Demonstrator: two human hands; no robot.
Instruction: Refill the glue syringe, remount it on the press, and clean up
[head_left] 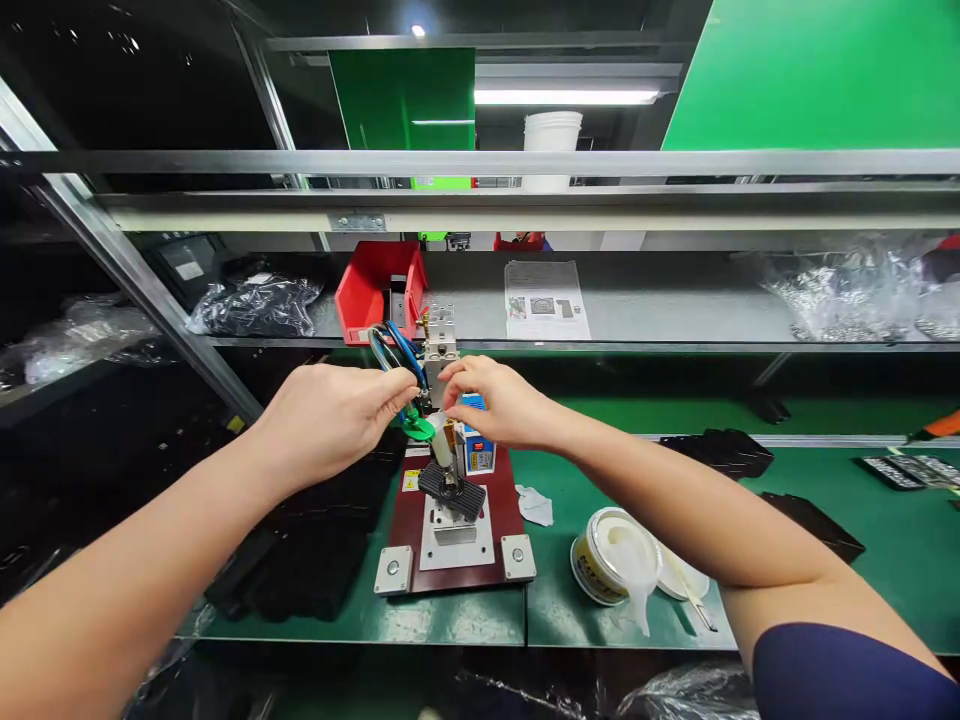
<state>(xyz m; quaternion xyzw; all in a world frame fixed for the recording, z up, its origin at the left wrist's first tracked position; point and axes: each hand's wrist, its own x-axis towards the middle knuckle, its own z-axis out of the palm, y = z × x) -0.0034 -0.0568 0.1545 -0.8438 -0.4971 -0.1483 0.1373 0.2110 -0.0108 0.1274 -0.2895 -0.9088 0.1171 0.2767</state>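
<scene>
A small press fixture [454,525] with a dark red base stands on the green bench. A black ribbed part [452,490] lies on its metal plate. Above it, a syringe-like dispenser [441,445] with a green cap [417,429] points down at the part. My left hand [330,420] pinches the dispenser's top near the green cap and the blue hoses [397,350]. My right hand [499,400] grips the dispenser's upper end from the right, in front of a blue-and-white box [475,447].
An open tin of white paste [615,555] with its lid and a stick sits right of the fixture. A white wipe [535,505] lies nearby. Black parts [724,452] lie to the right and left. A red bin [379,288] and a paper sheet [545,300] are on the shelf.
</scene>
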